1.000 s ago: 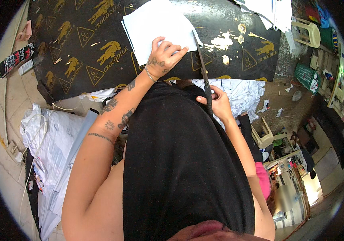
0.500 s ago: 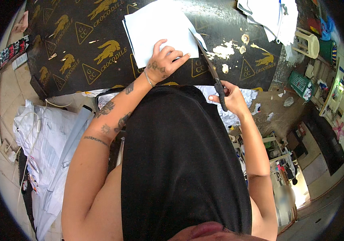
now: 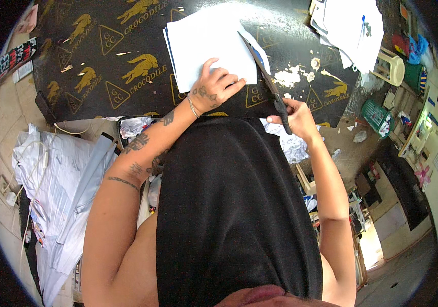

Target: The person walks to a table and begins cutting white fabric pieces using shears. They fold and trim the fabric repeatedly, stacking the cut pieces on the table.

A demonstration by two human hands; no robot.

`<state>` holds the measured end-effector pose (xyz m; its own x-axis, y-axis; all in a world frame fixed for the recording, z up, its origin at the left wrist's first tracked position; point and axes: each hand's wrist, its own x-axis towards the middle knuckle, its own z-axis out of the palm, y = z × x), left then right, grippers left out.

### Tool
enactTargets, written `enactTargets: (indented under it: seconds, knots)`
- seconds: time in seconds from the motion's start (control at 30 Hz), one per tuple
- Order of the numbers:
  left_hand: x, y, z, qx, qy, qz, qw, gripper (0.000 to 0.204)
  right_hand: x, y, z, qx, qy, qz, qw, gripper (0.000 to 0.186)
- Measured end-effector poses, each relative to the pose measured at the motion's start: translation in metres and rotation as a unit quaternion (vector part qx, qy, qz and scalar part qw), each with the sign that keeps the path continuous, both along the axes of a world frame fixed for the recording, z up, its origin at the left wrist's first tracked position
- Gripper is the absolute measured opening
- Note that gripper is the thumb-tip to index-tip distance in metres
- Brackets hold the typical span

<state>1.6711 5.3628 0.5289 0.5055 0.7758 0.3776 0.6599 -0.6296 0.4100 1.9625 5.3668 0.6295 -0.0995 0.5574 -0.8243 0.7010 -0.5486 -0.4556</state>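
Two hands are at work on one stack of white paper [image 3: 206, 43], which lies on a black table cover [image 3: 91, 77] printed with gold emblems, at about twelve o'clock from the person's chest. Left hand [image 3: 214, 89] rests palm-down on the stack's near edge, fingers spread and pressing; it clasps nothing, it only pins the sheets flat. Right hand [image 3: 294, 115] is closed around the dark handle of a long blade [image 3: 262, 66], seemingly large scissors or a knife; which one cannot be told.

Blade's long axis runs from the grip up toward eleven o'clock, its tip reaching the stack's right edge at the upper right corner. Paper therefore lies up and to the left of the right-hand grip, the left hand being the nearer to it and touching it.

Loose white sheets [image 3: 349, 25] lie at one o'clock; crumpled paper [image 3: 290, 146] sits below the table edge, and a heap of papers [image 3: 50, 174] at nine o'clock.
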Motion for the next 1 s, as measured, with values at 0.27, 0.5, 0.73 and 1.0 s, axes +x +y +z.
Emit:
enactTargets:
  seconds: [0.27, 0.5, 0.73, 1.0]
  knots:
    - [-0.001, -0.001, -0.001, -0.018, -0.005, -0.001, 1.000, 0.033, -0.023, 0.012, 0.000, -0.009, 0.043, -0.054, 0.998, 0.061]
    - [0.001, 0.001, 0.002, -0.026, -0.018, -0.002, 1.000, 0.031, -0.046, 0.020, -0.002, 0.003, 0.026, -0.027, 0.999, 0.054]
    - [-0.003, -0.002, 0.000, -0.060, -0.070, -0.010, 0.996, 0.037, -0.067, 0.024, -0.010, -0.009, 0.068, -0.090, 0.994, 0.057]
    - [-0.019, -0.001, 0.023, -0.090, -0.050, -0.024, 0.994, 0.031, -0.067, 0.044, -0.003, 0.060, 0.026, -0.059, 0.996, 0.059]
